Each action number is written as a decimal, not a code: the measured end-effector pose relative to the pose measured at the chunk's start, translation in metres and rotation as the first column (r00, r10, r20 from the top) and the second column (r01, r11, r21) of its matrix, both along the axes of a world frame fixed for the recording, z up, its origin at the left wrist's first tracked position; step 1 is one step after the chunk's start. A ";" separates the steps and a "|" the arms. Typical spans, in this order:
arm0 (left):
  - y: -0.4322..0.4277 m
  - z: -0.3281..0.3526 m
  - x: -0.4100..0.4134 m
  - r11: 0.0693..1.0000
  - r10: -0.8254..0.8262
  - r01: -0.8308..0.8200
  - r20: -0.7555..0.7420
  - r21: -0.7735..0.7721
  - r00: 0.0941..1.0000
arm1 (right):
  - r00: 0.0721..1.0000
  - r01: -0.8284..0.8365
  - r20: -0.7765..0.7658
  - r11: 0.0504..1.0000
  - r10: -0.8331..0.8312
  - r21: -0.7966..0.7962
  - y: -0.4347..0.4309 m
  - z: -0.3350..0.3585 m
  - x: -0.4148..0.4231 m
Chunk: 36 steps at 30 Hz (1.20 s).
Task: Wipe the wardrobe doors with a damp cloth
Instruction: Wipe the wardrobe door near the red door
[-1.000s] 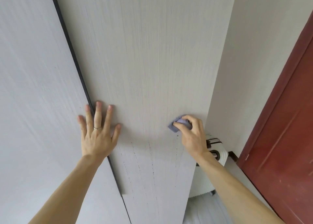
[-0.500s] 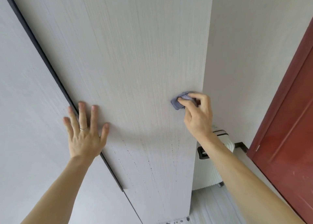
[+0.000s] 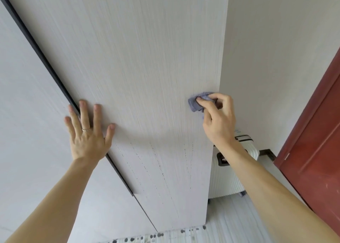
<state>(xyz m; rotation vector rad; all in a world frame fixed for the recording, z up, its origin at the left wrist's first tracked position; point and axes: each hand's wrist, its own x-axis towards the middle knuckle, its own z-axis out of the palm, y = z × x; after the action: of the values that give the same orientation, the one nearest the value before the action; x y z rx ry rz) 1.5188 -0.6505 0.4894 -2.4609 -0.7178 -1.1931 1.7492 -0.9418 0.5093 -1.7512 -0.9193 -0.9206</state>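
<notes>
Two pale wood-grain wardrobe doors fill the view: the right door (image 3: 139, 62) and the left door (image 3: 27, 114), parted by a dark gap. My right hand (image 3: 219, 121) grips a small bunched purple-grey cloth (image 3: 197, 103) and presses it against the right door close to its right edge. My left hand (image 3: 88, 132), wearing a ring, lies flat with spread fingers across the dark gap, touching both doors. Dark drip marks run down the right door below the hands.
A white ribbed suitcase (image 3: 228, 180) stands on the floor right of the wardrobe, against the pale wall (image 3: 276, 58). A red-brown room door (image 3: 316, 143) lines the right side. The speckled floor (image 3: 184, 233) shows at the bottom.
My right hand has carried the cloth up and rightwards on the right door, nearly to its edge. The left hand stays pressed flat by the gap; the view has shifted.
</notes>
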 end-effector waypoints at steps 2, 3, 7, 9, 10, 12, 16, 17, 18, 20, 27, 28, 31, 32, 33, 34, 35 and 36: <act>0.003 -0.001 0.001 1.000 0.002 -0.002 0.002 0.002 1.000 | 0.999 0.001 0.032 1.000 -0.001 -0.001 0.001 -0.024 0.000; 0.003 -0.001 0.002 1.000 0.004 -0.004 0.000 0.003 1.000 | 0.999 0.001 0.051 0.999 0.001 -0.032 0.001 -0.044 0.000; 0.004 0.000 0.002 1.000 -0.010 0.010 -0.007 -0.024 1.000 | 0.998 -0.039 -0.055 0.964 0.026 -0.261 -0.005 -0.117 -0.015; 0.003 -0.001 0.004 0.999 -0.033 0.033 0.007 -0.019 0.999 | 0.994 -0.042 -0.105 0.956 0.012 -0.290 -0.005 -0.123 -0.018; 0.007 -0.001 0.002 0.999 -0.038 0.039 0.017 -0.010 0.999 | 0.996 -0.056 -0.088 0.960 0.033 -0.273 0.003 -0.115 -0.021; 0.009 -0.001 0.003 0.999 -0.053 0.053 0.022 -0.008 0.998 | 0.997 -0.073 -0.027 0.976 0.069 -0.205 0.020 -0.082 -0.031; 0.011 -0.003 0.001 0.995 -0.100 0.100 0.039 0.014 0.994 | 0.994 -0.068 0.080 0.994 0.075 -0.089 0.072 -0.021 -0.060; 0.012 -0.003 0.002 0.993 -0.113 0.112 0.044 0.028 0.993 | 0.993 -0.042 0.108 0.995 0.052 -0.091 0.082 -0.023 -0.066; 0.015 -0.003 0.000 0.992 -0.120 0.118 0.045 0.037 0.992 | 0.990 -0.033 0.134 0.991 0.050 -0.129 0.091 -0.034 -0.074; 0.017 -0.006 -0.002 0.986 -0.153 0.150 0.035 0.070 0.988 | 0.990 -0.057 0.106 0.951 0.093 -0.305 0.090 -0.069 -0.086; 0.053 -0.045 -0.025 0.931 -0.229 0.234 -0.050 0.280 0.972 | 0.996 -0.057 0.042 0.937 0.076 -0.345 0.101 -0.075 -0.111; 0.054 -0.049 -0.023 0.931 -0.241 0.236 -0.017 0.278 0.970 | 0.994 -0.028 0.096 0.963 0.055 -0.267 0.112 -0.054 -0.111; 0.056 -0.054 -0.019 0.929 -0.267 0.248 0.032 0.274 0.963 | 0.974 0.013 0.225 0.988 0.022 -0.152 0.137 -0.014 -0.112; 0.057 -0.054 -0.017 0.924 -0.273 0.250 0.039 0.289 0.961 | 0.965 0.007 0.261 0.986 0.037 -0.168 0.140 -0.015 -0.114; 0.059 -0.055 -0.016 0.921 -0.274 0.249 0.045 0.300 0.961 | 0.963 0.022 0.267 0.979 0.033 -0.202 0.141 -0.023 -0.113; 0.062 -0.058 -0.015 0.921 -0.271 0.242 0.053 0.305 0.961 | 0.980 -0.026 0.183 0.962 0.078 -0.273 0.143 -0.042 -0.114; 0.063 -0.058 -0.015 0.922 -0.266 0.235 0.063 0.306 0.962 | 0.986 -0.051 0.129 0.934 0.103 -0.354 0.142 -0.062 -0.116; 0.063 -0.060 -0.014 0.923 -0.261 0.225 0.078 0.311 0.962 | 0.989 -0.081 0.078 0.901 0.125 -0.427 0.141 -0.080 -0.118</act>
<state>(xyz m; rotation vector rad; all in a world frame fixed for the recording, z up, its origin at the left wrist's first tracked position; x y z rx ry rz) 1.5047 -0.5873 0.4294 -2.2837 -0.2345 -1.4295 1.6311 -0.8004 0.4291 -2.0052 -1.3471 -0.7872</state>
